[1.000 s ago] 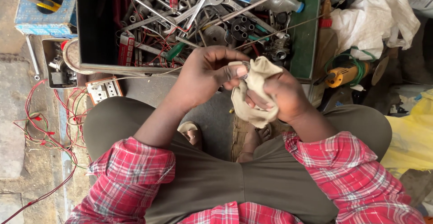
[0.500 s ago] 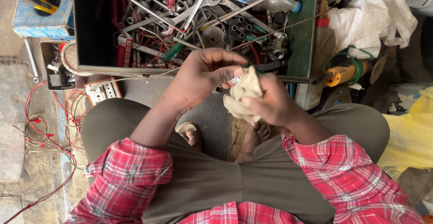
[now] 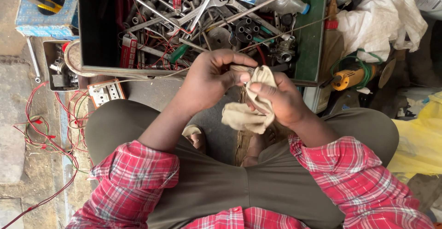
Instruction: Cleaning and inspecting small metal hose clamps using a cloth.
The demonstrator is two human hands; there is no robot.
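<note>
Both hands meet above the knees: the right hand [image 3: 282, 101] is clamped on a beige rag [image 3: 248, 111], and the left hand [image 3: 209, 79] pinches its top, beside the toolbox [image 3: 309, 40].

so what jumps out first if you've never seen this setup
Both hands meet at the centre: the left hand and right hand bunch up a beige cloth. Just beyond them sits an open toolbox crammed with wrenches and sockets. Red wires sprawl across the floor at the left.
</note>
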